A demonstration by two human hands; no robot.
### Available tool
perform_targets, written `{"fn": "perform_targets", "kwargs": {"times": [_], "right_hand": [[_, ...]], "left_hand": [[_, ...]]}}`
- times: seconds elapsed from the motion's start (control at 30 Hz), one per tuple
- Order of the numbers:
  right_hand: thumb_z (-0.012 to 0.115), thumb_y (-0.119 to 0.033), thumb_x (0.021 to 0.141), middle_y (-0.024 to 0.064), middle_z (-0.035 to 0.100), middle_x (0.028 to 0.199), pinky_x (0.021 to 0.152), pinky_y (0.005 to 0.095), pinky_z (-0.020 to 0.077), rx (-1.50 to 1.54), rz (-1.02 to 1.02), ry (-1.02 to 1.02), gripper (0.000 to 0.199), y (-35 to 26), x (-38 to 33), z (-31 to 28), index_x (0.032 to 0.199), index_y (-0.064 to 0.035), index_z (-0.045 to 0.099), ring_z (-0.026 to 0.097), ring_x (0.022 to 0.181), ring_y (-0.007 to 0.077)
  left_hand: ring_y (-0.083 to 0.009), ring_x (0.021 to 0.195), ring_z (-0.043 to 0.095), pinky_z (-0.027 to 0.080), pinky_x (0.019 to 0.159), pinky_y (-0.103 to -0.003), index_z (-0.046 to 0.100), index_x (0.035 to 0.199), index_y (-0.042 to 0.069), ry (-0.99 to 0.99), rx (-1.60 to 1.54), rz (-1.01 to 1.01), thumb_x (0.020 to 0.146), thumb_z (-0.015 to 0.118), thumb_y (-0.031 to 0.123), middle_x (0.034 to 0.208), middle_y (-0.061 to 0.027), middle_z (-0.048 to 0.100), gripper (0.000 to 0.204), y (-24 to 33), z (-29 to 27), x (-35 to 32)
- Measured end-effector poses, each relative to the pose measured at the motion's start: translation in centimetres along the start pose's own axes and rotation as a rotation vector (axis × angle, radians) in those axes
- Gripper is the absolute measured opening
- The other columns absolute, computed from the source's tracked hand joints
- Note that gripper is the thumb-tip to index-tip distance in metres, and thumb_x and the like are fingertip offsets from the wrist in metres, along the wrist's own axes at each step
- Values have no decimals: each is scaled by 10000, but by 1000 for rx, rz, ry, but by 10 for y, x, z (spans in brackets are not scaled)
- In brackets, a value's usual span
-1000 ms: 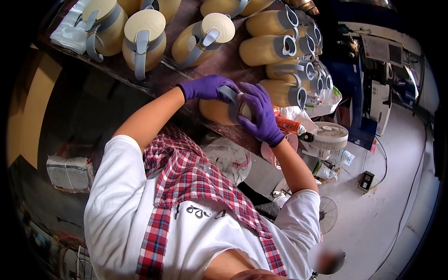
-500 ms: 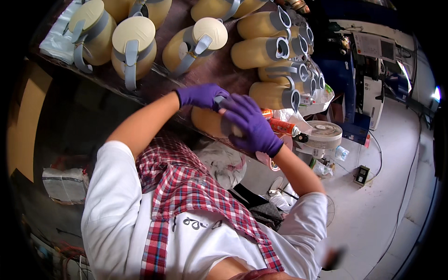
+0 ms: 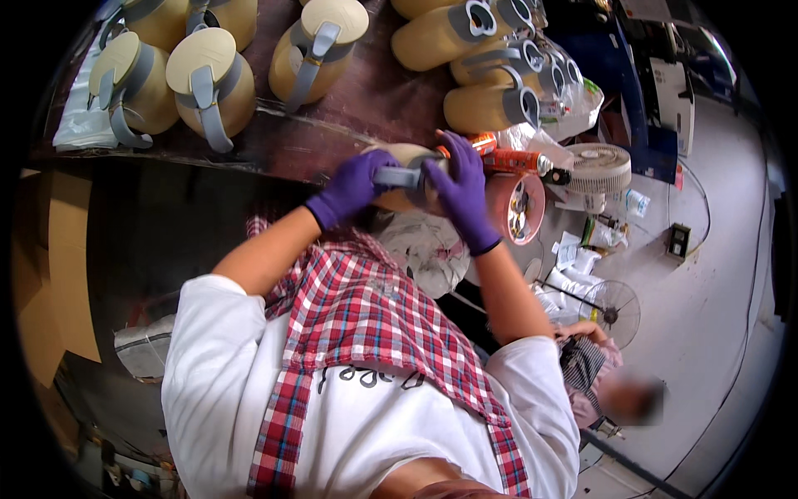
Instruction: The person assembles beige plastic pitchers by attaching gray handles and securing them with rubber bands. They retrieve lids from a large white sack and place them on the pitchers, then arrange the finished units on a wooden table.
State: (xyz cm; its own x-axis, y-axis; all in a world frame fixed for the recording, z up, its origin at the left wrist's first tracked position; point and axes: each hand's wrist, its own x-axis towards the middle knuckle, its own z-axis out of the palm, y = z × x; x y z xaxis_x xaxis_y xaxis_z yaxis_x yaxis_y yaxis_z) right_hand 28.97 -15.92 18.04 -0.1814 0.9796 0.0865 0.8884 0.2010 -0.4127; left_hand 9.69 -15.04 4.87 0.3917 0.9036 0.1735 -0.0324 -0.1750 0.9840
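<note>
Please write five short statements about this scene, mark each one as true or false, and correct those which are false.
1. The left hand and the right hand wear purple gloves. True.
2. The apron is plain green. False: the apron is checked, mostly red and white.
3. The left hand is at the grey handle of a jug. True.
4. The pink container is left of both hands. False: the pink container is to their right.
5. An orange can lies right of the right hand. True.

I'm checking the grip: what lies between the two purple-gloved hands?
A yellowish jug with a grey handle lies between the left hand and the right hand, as the head view shows.
</note>
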Motion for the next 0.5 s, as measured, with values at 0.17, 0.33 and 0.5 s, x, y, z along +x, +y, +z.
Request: {"fn": "perform_targets", "kwargs": {"times": [0.17, 0.33, 0.5], "right_hand": [[671, -293, 865, 118, 538, 1446, 1177, 545, 239, -251, -549, -254, 559, -33, 18, -37, 1393, -144, 564, 388, 1429, 376], [698, -344, 845, 212, 436, 1493, 1153, 547, 283, -287, -182, 43, 765, -42, 2, 1, 1489, -46, 412, 388, 1404, 409], [723, -338, 855, 227, 462, 1484, 1134, 506, 341, -232, 27, 67, 732, -34, -14, 14, 1465, -31, 457, 397, 1404, 431]], "left_hand": [[-186, 873, 659, 515, 815, -328, 683, 1066, 79, -223, 24, 2, 850, 770, 166, 979, -88, 702, 248, -15, -42, 40], [-287, 960, 675, 532, 874, -377, 688, 1130, 108, 126, 76, 76, 858, 757, 165, 995, -105, 691, 287, -5, -17, 8], [-359, 1098, 626, 531, 917, -416, 631, 1257, 115, 156, 319, 119, 819, 752, 82, 1198, -156, 613, 456, 7, 6, -38]]}}
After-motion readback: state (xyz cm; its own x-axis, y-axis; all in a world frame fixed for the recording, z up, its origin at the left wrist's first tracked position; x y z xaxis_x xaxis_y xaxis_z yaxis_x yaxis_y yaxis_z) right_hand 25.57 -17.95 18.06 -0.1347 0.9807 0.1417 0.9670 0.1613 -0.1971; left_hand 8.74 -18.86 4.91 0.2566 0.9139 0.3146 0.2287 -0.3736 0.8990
